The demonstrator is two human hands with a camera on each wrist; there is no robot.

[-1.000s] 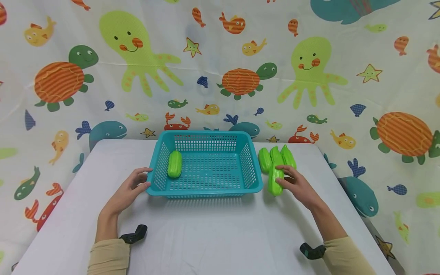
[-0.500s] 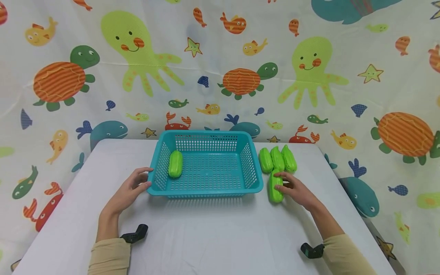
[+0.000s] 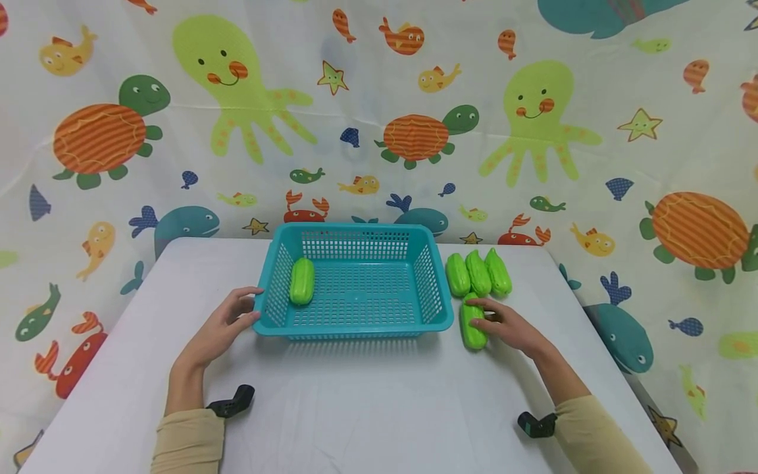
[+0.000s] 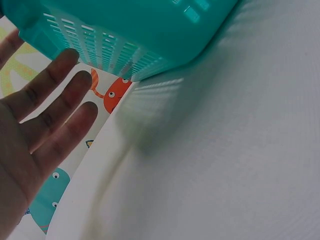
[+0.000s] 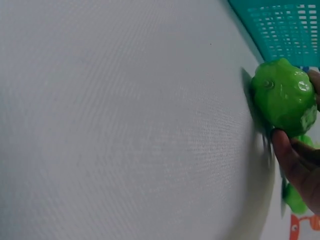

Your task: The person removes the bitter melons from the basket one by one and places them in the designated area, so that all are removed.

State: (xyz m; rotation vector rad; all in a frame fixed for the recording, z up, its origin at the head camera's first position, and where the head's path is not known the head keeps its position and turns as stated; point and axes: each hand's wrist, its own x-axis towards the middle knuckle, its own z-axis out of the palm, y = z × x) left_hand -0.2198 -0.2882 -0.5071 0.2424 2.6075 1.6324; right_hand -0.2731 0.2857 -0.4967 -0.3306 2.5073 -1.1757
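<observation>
A teal plastic basket (image 3: 355, 331) holds one glossy green ribbed gourd (image 3: 302, 282) at its left side. My left hand (image 3: 220, 329) is at the basket's left rim, with index finger and thumb tips against it. In the left wrist view that hand's fingers (image 4: 65, 107) are spread and fairly straight. Right of the basket, my right hand (image 3: 514, 327) grips another green ribbed gourd (image 3: 473, 329) from its right side, between thumb and fingers. The right wrist view shows this gourd's (image 5: 282, 95) rounded end close up, just over the white surface; whether it touches is unclear.
Three more green gourds (image 3: 478, 273) lie side by side behind the gripped one, beside the basket's right wall. Everything stands on a white table (image 3: 355, 408). A patterned sea-animal curtain (image 3: 367, 85) hangs directly behind. Each wrist carries a black camera (image 3: 232, 403).
My right hand has drawn its gourd slightly toward me, away from the three behind, which now show separately. Its position changes little in the last half second. My left hand stays at the rim.
</observation>
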